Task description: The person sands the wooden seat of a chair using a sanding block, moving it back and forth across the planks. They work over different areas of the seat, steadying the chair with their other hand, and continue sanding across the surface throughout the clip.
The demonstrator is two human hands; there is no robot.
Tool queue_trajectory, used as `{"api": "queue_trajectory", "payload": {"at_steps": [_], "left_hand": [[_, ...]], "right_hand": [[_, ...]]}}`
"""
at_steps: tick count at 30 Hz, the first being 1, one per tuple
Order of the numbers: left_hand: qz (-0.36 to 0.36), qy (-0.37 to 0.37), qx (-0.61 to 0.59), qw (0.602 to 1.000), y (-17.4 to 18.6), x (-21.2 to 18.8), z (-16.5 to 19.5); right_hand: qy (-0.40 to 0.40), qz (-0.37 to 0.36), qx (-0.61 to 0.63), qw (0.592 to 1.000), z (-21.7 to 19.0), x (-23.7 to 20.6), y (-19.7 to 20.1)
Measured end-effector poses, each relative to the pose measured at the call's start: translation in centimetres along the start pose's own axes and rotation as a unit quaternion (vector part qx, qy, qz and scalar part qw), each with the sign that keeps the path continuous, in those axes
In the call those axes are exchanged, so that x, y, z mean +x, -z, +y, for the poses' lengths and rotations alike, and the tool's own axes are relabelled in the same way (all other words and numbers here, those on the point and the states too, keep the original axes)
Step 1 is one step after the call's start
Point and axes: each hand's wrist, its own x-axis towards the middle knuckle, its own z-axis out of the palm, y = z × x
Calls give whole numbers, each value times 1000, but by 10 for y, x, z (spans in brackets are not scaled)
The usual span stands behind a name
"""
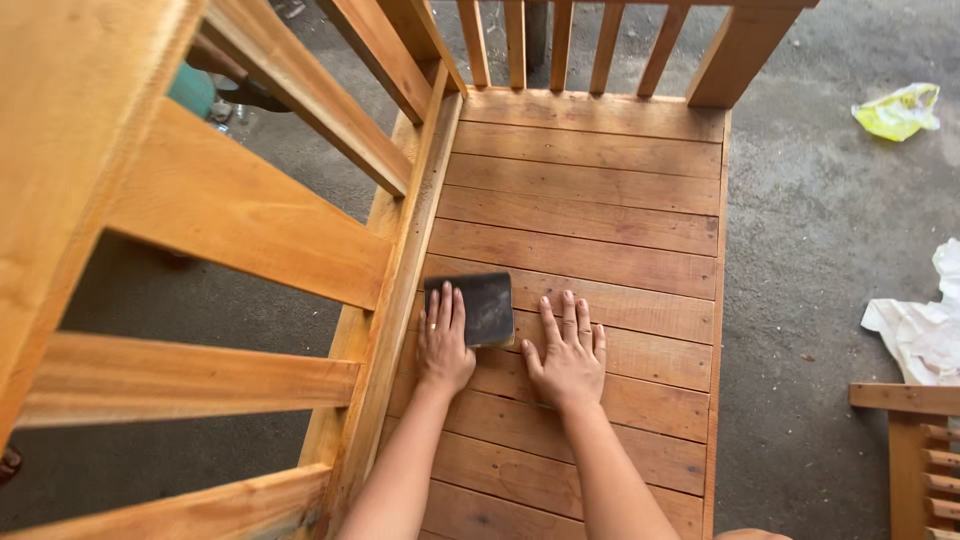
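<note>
Fingers of the left hand (pixel 444 340) lie flat and together on a dark sheet of sandpaper (pixel 482 308), pressing it onto the slatted wooden seat (pixel 600 210) beside the side rail (pixel 400 300). Right hand (pixel 568 355) rests spread flat on the slats, just beside the sheet. Sanding seems underway; further strokes would call for steady pressure along the grain.

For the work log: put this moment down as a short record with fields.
setting: slatted wooden seat with a side rail, on a concrete floor
left hand: left hand flat, fingers on a dark sanding sheet
right hand: right hand spread flat on a slat, beside the sheet
sheet: lying flat on the slats near the left rail
nearby: yellow bag and white crumpled sheet on the floor
</note>
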Motion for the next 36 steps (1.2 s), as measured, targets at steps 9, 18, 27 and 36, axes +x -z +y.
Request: {"api": "queue_trajectory", "payload": {"at_steps": [9, 18, 27, 36], "left_hand": [[32, -50, 29, 998, -2, 94, -2], [66, -35, -22, 997, -17, 46, -12], [64, -107, -34, 992, -3, 26, -22], [-15, -80, 42, 996, -9, 94, -18]], "right_hand": [[-4, 91, -20, 996, -7, -5, 0], [-9, 93, -13, 996, -9, -5, -3], [8, 110, -11, 994, -4, -8, -6], [-5, 102, -14, 995, -6, -5, -5]]}}
